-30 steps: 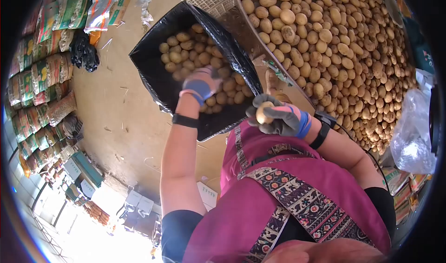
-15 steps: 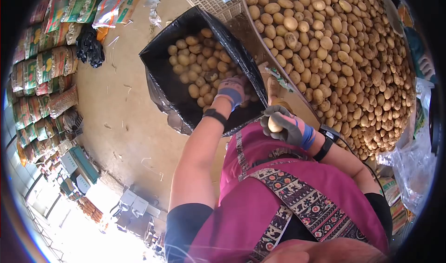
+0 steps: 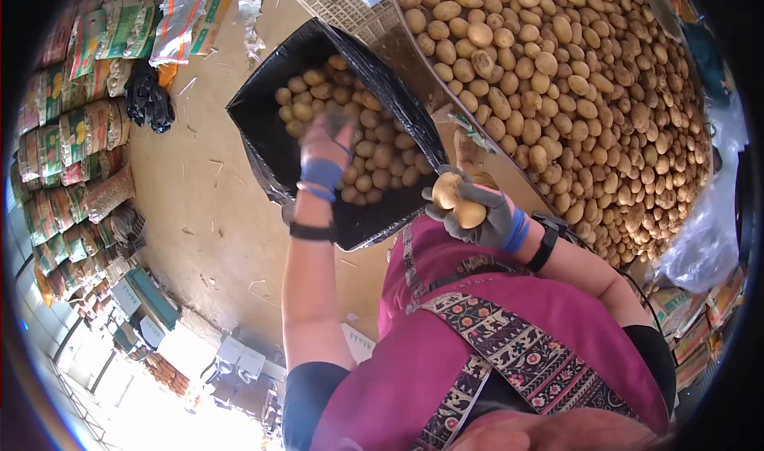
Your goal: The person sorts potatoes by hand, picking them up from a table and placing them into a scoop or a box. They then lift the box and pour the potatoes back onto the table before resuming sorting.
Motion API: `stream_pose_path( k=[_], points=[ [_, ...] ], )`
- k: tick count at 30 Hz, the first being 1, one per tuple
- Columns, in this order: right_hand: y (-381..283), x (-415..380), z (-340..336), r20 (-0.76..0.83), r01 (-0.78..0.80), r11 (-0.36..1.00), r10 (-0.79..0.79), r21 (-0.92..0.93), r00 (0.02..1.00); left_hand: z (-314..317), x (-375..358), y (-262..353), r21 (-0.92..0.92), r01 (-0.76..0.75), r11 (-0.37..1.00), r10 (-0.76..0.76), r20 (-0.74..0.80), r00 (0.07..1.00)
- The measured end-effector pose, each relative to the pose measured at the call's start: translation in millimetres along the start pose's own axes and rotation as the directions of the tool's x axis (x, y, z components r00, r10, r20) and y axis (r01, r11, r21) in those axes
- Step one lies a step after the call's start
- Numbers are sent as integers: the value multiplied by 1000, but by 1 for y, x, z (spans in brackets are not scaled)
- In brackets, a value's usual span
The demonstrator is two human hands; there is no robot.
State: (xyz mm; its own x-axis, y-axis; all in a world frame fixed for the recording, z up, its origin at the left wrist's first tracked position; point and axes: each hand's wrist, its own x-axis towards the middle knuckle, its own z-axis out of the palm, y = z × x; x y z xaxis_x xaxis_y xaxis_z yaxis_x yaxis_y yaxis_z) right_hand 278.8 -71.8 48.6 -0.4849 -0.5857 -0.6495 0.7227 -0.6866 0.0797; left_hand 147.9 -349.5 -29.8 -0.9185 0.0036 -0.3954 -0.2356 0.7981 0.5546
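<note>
My left hand point(image 3: 325, 144), in a glove with a blue cuff, is over the potatoes point(image 3: 382, 155) inside a black-lined open container point(image 3: 267, 144). Its fingers are smeared by motion, so whether it grips anything is unclear. Beside the container's right corner, my right hand point(image 3: 477, 212), in a grey and pink glove, holds two potatoes point(image 3: 469, 214) close together in front of my apron. A large heap of loose potatoes point(image 3: 557, 93) lies behind a raised edge on the right.
Stacked printed sacks point(image 3: 79, 132) line the left side. A plastic crate point(image 3: 350, 9) stands beyond the container. Clear plastic sheeting point(image 3: 704, 240) hangs at the right, and a black bag point(image 3: 149, 97) lies near the sacks. Boxes point(image 3: 239, 359) stand at the lower left.
My left hand has moved left and away from the container's near right side. My right hand now shows two potatoes instead of one. The view has shifted slightly.
</note>
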Motion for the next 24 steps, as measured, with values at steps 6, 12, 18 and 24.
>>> stream_pose_path(
  k=[6,12,18,24],
  points=[
    [19,45,19,158,251,925,-212,-287,964,18,81,-59,302,441,845,-382,-238,893],
    [7,94,10,172,563,729,-542,-390,822,29,75,-48,140,429,892,-439,46,897],
    [-11,47,1,216,459,854,-414,-246,884,35,57,-6,340,239,909,-315,189,930],
    [-3,3,-29,196,271,926,-224,-262,955,44,67,-12,338,354,872,-415,127,901]
  ],
)
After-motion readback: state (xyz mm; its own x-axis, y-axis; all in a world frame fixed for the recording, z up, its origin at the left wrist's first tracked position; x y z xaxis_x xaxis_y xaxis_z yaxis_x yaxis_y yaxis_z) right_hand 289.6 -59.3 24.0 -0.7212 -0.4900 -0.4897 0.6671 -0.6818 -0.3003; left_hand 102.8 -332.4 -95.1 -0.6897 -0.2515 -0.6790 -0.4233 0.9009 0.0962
